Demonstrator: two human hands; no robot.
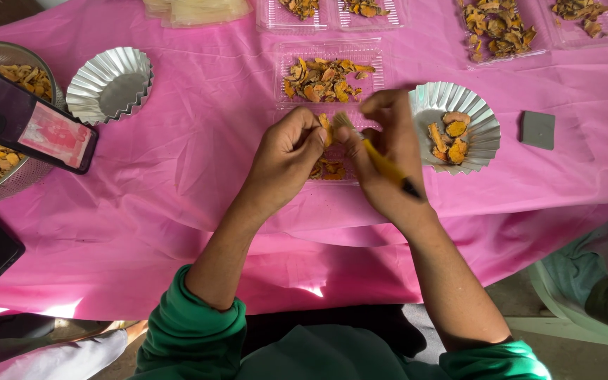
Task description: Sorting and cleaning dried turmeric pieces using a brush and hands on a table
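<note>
Head view: your left hand [288,149] had its fingers curled tight, pinching an orange dried slice [326,129] at the fingertips. Your right hand [383,151] gripped a yellow-handled brush [383,167], its fingers closed round the handle and its bristles against the slice. Both hands met above a clear plastic tray [332,169] on the pink tablecloth [177,155], with the forearms angled inward. A foil dish [483,134] of slices lay just right.

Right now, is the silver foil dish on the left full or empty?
Empty: the foil dish shows only bare, shiny metal inside, unlike the right dish holding orange pieces.
</note>
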